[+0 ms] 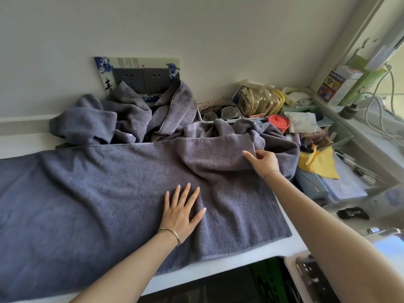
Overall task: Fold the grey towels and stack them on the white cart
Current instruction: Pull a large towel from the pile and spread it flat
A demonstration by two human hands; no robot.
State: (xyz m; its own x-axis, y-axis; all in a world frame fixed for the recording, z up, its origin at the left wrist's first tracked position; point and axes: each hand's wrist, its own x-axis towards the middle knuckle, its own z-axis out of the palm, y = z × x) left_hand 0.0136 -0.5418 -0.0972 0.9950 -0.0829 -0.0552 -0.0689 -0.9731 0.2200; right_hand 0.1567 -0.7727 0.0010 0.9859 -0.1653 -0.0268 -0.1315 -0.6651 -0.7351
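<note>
Room: plain white wall up top, grey wall sockets [145, 80] with a blue-and-white surround in the upper middle of the frame, window ledge running down the right edge.
Counter: white counter [258, 254], mostly covered, bare strip showing along the lower edge and lower right.
Spread towel: big grey towel [98, 193] laid flat-ish across the left and middle of the frame, wrinkly, its right end bunched and lifted.
Towel pile: more grey towels [131, 114] crumpled in a heap behind it, right under the sockets.
Left hand: left hand [182, 212] lies palm down on the spread towel, lower middle, fingers straight and fanned wide, bangle on the wrist.
Right hand: right hand [263, 161] at the middle right, fingers pinching the raised fold at the towel's right end.
Clutter: upper right has glasses in a tray [218, 112], a red lid [278, 123], and a yellow cloth [317, 162] just right of the towel.
</note>
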